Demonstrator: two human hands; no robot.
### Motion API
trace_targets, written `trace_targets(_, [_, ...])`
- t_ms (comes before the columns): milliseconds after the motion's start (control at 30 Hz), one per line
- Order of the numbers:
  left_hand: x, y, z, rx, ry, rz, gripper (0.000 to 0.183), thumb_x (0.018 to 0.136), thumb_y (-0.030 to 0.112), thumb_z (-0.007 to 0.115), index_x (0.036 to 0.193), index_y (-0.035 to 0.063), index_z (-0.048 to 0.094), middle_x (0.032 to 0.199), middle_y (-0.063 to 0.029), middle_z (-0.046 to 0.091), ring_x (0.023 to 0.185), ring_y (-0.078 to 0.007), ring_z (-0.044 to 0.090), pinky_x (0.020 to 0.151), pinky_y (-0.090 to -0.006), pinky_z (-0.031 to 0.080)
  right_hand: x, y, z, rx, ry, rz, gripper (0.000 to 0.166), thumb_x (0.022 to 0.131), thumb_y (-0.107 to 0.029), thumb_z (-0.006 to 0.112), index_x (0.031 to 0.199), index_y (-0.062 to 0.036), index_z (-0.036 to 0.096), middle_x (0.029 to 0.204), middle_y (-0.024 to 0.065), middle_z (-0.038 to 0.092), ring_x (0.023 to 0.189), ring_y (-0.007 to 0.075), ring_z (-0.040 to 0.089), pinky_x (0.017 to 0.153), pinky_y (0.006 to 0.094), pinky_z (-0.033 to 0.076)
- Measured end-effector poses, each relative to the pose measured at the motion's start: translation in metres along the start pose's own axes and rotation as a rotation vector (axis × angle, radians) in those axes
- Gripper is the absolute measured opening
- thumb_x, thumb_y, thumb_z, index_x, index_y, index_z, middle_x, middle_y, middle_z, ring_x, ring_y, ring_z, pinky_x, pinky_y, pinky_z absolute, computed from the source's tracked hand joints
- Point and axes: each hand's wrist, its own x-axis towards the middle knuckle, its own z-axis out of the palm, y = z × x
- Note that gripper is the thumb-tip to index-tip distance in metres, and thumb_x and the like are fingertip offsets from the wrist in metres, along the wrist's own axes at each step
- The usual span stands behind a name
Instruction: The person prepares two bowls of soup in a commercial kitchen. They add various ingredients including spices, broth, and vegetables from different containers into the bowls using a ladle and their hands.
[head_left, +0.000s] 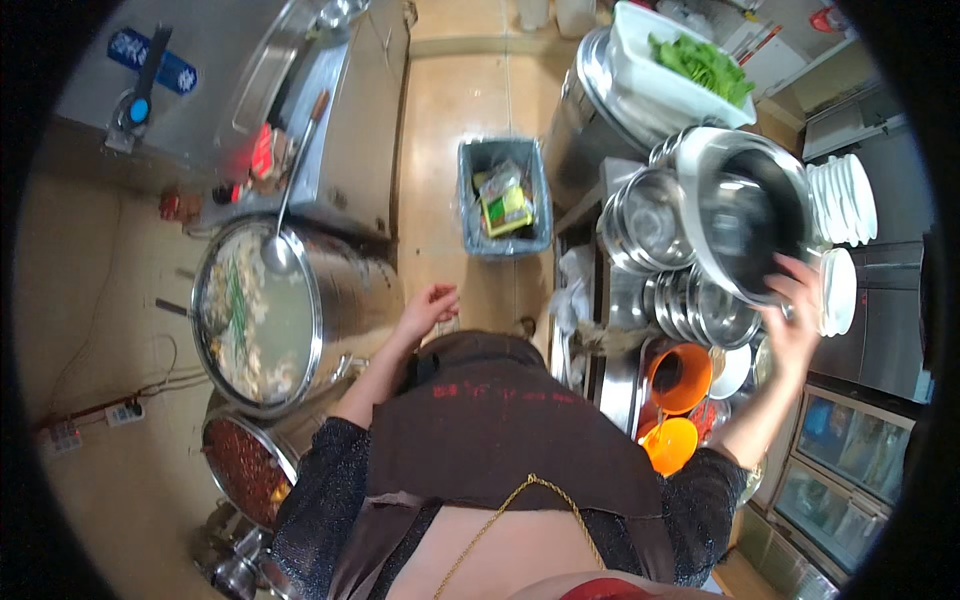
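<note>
My right hand (795, 307) is at the near rim of a large metal basin (697, 202), its thumb and fingers at the edge; both are blurred by motion. The basin is tilted above stacked stainless steel bowls (652, 217). More nested steel bowls (705, 307) lie just below it, beside my right hand. White plates (844, 199) stand stacked behind. My left hand (433, 306) hangs over the floor with its fingers curled and nothing visible in it. It is between a big steel stockpot (319, 352) of pale broth and the counter with the bowls.
A lined waste bin (466, 217) stands on the floor ahead. A ladle (289, 180) leans in the stockpot, beside a pot of red sauce (244, 465). Orange containers (679, 379) sit at the right, and a white tub (637, 67) of leafy greens rests on a steel pot.
</note>
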Motion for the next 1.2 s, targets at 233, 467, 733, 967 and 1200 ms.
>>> trace_targets(233, [-0.03,-0.006,-0.047,0.121,0.12,-0.02,0.018,0.083,0.024,0.058,0.088,0.0074,0.057,0.071,0.0026,0.054,0.062,-0.005,0.048,0.053,-0.0184,0.037,0.026,-0.049,0.3,1.377,-0.328,1.031,0.039,0.086,-0.037,0.052,0.106,-0.0037,0.053,0.099,0.0093,0.057,0.083,0.0158,0.058,0.074,0.0283,0.048])
trace_targets(467, [-0.067,-0.041,-0.081,-0.101,0.372,0.058,0.017,0.085,0.022,0.055,0.085,0.0046,0.056,0.076,-0.002,0.058,0.066,-0.0066,0.051,0.058,-0.0197,0.041,0.044,-0.082,0.416,2.159,-0.265,1.403,0.053,0.091,-0.044,0.028,0.132,-0.0107,0.024,0.134,0.0152,0.029,0.121,0.0388,0.031,0.091,0.0593,0.036])
trace_targets(733, [-0.11,0.019,-0.07,-0.593,0.586,0.505,0.026,0.089,0.025,0.05,0.104,0.0039,0.057,0.101,-0.002,0.058,0.097,-0.01,0.05,0.092,-0.0261,0.034,0.081,-0.184,0.342,1.075,-0.7,-0.228,0.026,0.07,-0.021,0.069,0.081,-0.0018,0.057,0.084,0.0036,0.056,0.081,0.0158,0.054,0.071,0.0276,0.044])
trace_targets(967, [-0.158,-0.029,-0.114,-0.831,0.65,0.436,0.023,0.088,0.021,0.051,0.105,0.0057,0.052,0.099,-0.0023,0.059,0.087,-0.0094,0.056,0.077,-0.0249,0.045,0.116,-0.303,0.342,0.972,-0.625,-1.135,0.033,0.054,-0.024,0.076,0.079,-0.0103,0.059,0.091,0.0027,0.057,0.104,0.0352,0.048,0.092,0.0468,0.037])
trace_targets(1200, [-0.181,-0.042,-0.143,-1.081,0.717,0.569,0.031,0.088,0.029,0.047,0.111,0.0087,0.046,0.103,-0.0061,0.057,0.091,-0.018,0.058,0.073,-0.0334,0.051,0.154,-0.387,0.373,0.981,-0.754,-1.513,0.054,0.062,-0.031,0.073,0.109,-0.0128,0.055,0.125,0.0096,0.044,0.122,0.0374,0.03,0.098,0.0426,0.033])
